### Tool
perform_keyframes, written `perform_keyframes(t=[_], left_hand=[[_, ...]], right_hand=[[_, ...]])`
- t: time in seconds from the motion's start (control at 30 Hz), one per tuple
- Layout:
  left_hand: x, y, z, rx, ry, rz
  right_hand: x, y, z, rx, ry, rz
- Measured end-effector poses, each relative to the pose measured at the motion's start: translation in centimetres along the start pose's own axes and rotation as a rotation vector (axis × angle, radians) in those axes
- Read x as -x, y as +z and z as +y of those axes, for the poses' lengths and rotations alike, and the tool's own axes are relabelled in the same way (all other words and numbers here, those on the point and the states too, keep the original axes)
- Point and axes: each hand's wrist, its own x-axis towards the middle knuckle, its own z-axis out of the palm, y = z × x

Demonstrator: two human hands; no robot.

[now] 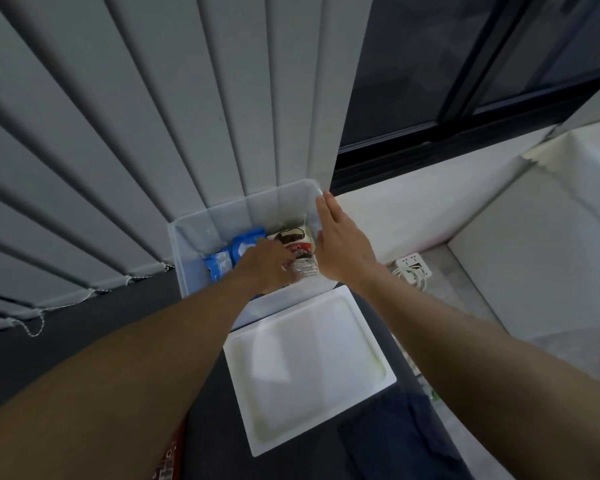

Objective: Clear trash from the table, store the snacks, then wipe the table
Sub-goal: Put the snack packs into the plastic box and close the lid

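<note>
A translucent storage box (222,216) stands on the dark table against the blinds. Inside it lie blue snack packets (238,249) and a white snack pack with a brown and red print (300,252). My left hand (267,268) reaches down into the box, its fingers curled on the white pack. My right hand (340,244) rests flat against the box's right wall and rim with straight fingers. The box's white lid (309,365) lies flat on the table just in front of the box.
Grey vertical blinds (153,116) hang behind the box. A dark cloth (399,434) lies at the table's near right. A white power strip with cables (414,268) sits on the floor to the right. A printed red package edge (170,459) shows under my left forearm.
</note>
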Motion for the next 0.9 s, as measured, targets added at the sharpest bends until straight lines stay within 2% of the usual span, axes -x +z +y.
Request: perform_keyframes(t=[0.1, 0.2, 0.37, 0.47, 0.67, 0.9], left_hand=[[0.2, -0.1, 0.3, -0.075, 0.049, -0.02], [0.0, 0.1, -0.2, -0.066, 0.079, -0.107], [1.4, -0.9, -0.9, 0.127, 0.074, -0.169], [3.1, -2.2, -1.7, 0.188, -0.018, -0.098], [8.5, -6.3, -2.8, 0.039, -0.061, 0.154], [16.3, -8.8, -4.3, -0.001, -0.205, 0.264]], right_hand=[[0.0, 0.1, 0.0, 0.006, 0.01, 0.013], [-0.2, 0.4, 0.2, 0.009, 0.006, 0.014], [-0.5, 0.6, 0.6, 0.016, 0.003, 0.007], [-0.5, 0.4, 0.4, 0.023, -0.012, -0.019], [0.4, -1.6, -1.9, 0.154, -0.023, -0.063], [3.1, -3.0, -7.7, 0.123, -0.108, -0.119]])
